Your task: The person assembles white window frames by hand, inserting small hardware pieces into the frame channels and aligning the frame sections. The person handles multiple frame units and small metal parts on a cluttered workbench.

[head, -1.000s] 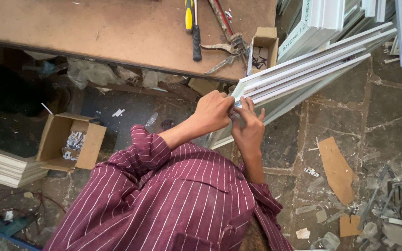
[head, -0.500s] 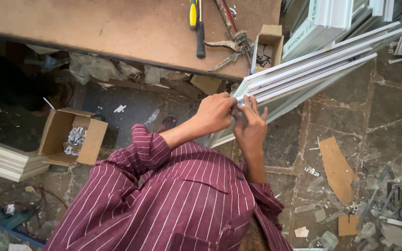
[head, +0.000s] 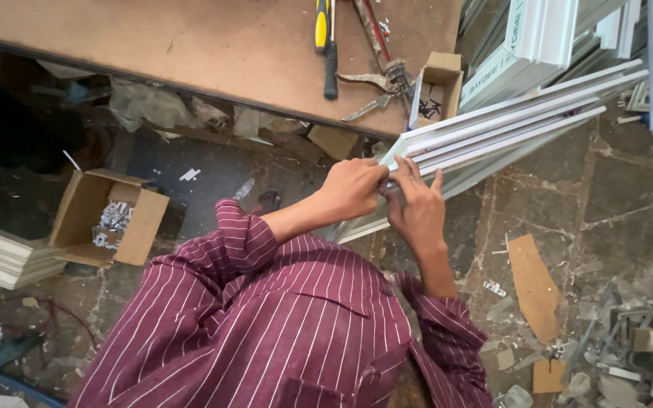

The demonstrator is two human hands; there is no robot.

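Only the one head view here, looking straight down. The near end of a bundle of white window-frame profiles (head: 493,128) is pinched between both hands, right at the mitred corner. The left hand (head: 353,189) is curled over that corner with its grip closed on the profile end, and the right hand (head: 417,211) is pressed against the same end from below, fingers (head: 410,170) laid flat along the strips. Whether the right grip is truly clamped or just resting there can't be told from this angle. The profiles are kept slanted, far end up toward the top right, near end just off the edge of the wooden worktop (head: 190,45), probably so the corner can be worked at chest height.

On the worktop, a yellow-handled screwdriver (head: 323,30), a black-handled tool (head: 330,68) and a pair of pliers (head: 376,79) are left beside a small open cardboard box (head: 440,75), all close to the hands, likely kept within reach. Down on the floor, a bigger cardboard box (head: 107,219) with small metal bits is parked to the left, and cardboard scraps (head: 530,283) are scattered to the right.
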